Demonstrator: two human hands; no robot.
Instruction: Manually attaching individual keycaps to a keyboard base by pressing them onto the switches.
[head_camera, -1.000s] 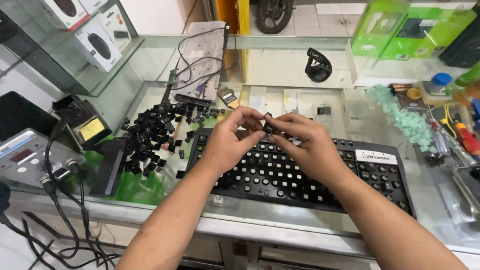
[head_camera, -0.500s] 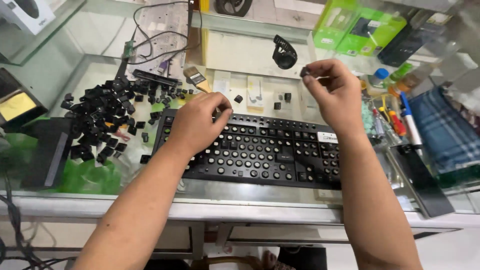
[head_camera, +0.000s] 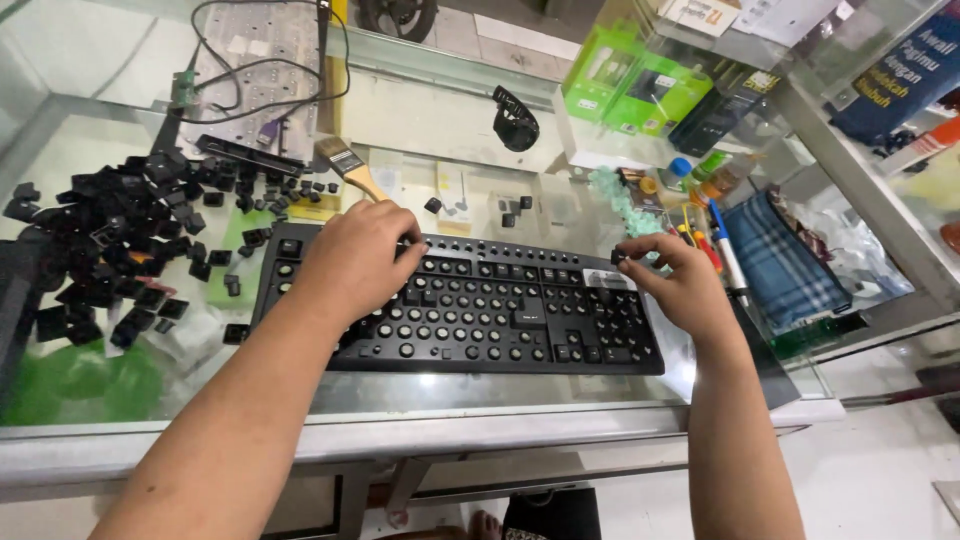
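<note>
Here, left hand (head_camera: 355, 258) fingers curled loosely on black keyboard (head_camera: 470, 310), right hand (head_camera: 680, 285) pinching a small keycap (head_camera: 619, 257), loose keycaps pile (head_camera: 120, 250) nearby.

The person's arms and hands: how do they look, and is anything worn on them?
Both forearms are bare up to the frame's lower edge; no sleeves show. The left hand and the right hand are also bare: no gloves, and no watch or bracelet at either wrist. I see no rings on the fingers that show. The nails look short and plain.
</note>
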